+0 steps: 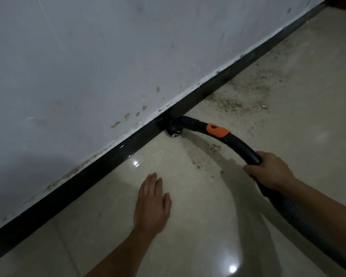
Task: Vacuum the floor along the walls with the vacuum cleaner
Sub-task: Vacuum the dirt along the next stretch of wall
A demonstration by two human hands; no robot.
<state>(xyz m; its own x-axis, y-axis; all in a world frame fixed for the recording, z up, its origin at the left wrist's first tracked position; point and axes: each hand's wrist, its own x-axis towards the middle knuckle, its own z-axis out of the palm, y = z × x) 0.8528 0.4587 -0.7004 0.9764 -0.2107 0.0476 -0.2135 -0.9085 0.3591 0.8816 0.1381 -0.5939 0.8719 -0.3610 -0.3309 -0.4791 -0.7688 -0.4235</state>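
Observation:
My right hand [270,171] grips the curved black handle of the vacuum cleaner [236,142], which bears an orange slider [217,130]. The round nozzle [174,129] at its tip sits on the floor against the black baseboard [108,156]. A ribbed hose [308,222] runs from my right hand to the lower right. My left hand [151,204] is held flat over the glossy beige floor tiles [208,226], fingers straight and pointing at the wall. Brown dirt and crumbs [238,100] lie on the floor to the right of the nozzle, along the baseboard.
A white wall [88,56] with stains and chipped paint near its base fills the upper left. The baseboard runs diagonally from lower left to upper right. A patch of dust [206,154] lies under the handle.

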